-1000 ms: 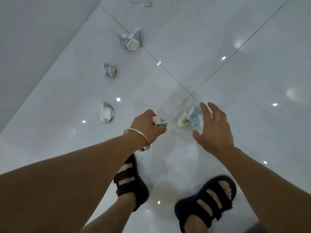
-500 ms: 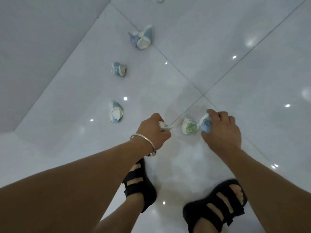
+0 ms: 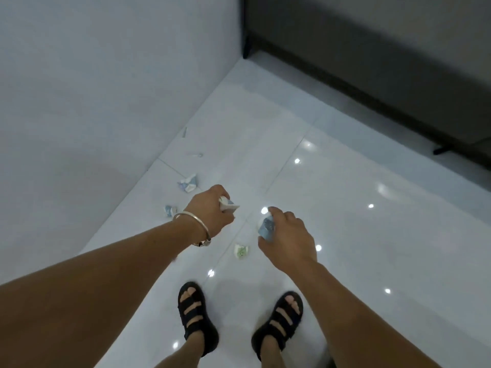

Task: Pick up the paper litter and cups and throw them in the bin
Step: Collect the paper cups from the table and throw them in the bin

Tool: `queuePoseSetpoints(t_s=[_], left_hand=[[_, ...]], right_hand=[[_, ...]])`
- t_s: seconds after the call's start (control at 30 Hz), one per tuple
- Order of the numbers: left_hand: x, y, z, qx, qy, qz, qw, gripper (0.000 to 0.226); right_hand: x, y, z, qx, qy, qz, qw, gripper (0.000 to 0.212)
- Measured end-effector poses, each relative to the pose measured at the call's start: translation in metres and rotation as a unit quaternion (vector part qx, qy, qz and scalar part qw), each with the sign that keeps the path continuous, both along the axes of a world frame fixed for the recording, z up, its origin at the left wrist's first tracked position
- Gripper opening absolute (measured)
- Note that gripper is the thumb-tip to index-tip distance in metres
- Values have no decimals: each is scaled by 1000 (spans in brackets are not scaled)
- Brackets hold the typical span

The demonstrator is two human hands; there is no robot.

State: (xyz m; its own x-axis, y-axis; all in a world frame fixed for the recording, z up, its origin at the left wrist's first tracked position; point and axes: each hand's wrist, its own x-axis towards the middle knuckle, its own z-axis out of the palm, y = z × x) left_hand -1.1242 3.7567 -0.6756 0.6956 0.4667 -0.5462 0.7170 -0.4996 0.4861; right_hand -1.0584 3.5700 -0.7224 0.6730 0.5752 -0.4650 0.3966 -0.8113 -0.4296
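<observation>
Left hand (image 3: 210, 209) closed on a white scrap (image 3: 228, 204). Right hand (image 3: 285, 239) pinching a blue cup (image 3: 266, 227). Green wad (image 3: 241, 251) on floor (image 3: 345, 235) between them; two more pieces by wall. No bin in view. Risk I see: both hands full, so grabbing the wad could spill something.
</observation>
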Motion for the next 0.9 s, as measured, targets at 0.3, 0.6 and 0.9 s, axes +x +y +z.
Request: queuePoseSetpoints(t_s=[0.3,0.6,0.9], left_hand=[[11,-28,150,9,-45,-133,990,24],[-8,-38,270,21,-115,-297,948,22],[-76,-158,337,25,-135,-542,829,22]], right_hand=[[1,-29,184,-33,-63,-76,995,66],[-105,-53,312,-26,-82,-252,964,60],[-258,-136,392,-55,-127,-456,879,57]])
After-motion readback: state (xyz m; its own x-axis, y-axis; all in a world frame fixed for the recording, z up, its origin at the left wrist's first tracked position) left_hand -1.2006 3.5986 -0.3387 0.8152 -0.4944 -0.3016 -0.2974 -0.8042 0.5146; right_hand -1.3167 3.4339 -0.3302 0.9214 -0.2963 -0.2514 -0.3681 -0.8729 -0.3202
